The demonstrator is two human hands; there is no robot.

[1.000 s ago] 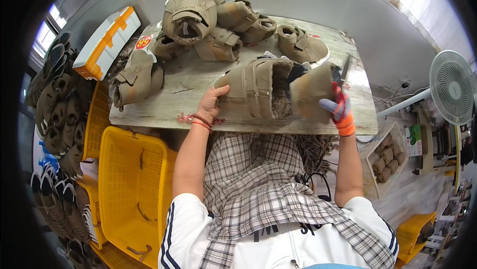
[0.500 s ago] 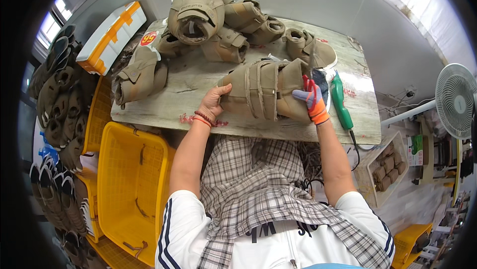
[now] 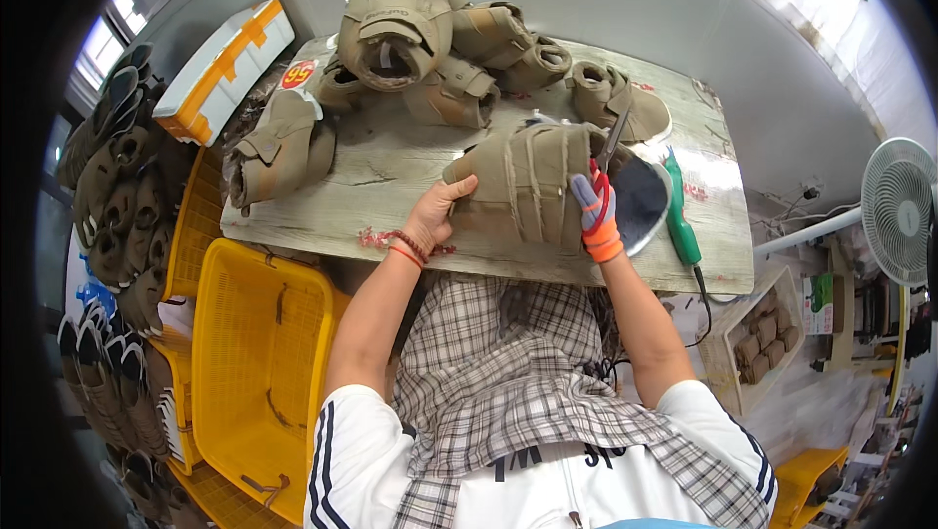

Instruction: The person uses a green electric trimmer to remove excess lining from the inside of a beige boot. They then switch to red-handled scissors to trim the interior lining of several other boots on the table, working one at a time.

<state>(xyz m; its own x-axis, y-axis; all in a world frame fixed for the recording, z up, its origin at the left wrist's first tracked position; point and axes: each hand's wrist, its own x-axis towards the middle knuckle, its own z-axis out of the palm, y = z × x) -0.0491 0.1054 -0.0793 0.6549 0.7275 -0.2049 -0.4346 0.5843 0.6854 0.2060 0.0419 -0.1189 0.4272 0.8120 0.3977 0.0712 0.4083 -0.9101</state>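
A stack of nested khaki caps (image 3: 528,187) lies on its side above the front of the table, with loose threads along its seams. My left hand (image 3: 437,212) grips the stack's left end, thumb on top. My right hand (image 3: 598,214), in a purple and orange glove or finger covers, holds red-handled scissors (image 3: 600,180) with the blades pointing up and away. Its fingers also rest near the stack's right end. Beside that end shows a dark, pale-edged brim (image 3: 642,205). To its right lies a green corded hand tool (image 3: 681,211).
More khaki caps (image 3: 396,36) are piled along the table's (image 3: 376,172) back, with others at left (image 3: 283,148) and right (image 3: 625,104). A yellow basket (image 3: 259,353) stands lower left. A white fan (image 3: 897,211) and a crate of brown bundles (image 3: 728,358) are at right.
The cap stack has turned in my hands and moved slightly right, and the dark underside of the brim now shows. My right hand has shifted left and down; the scissor blades show more clearly.
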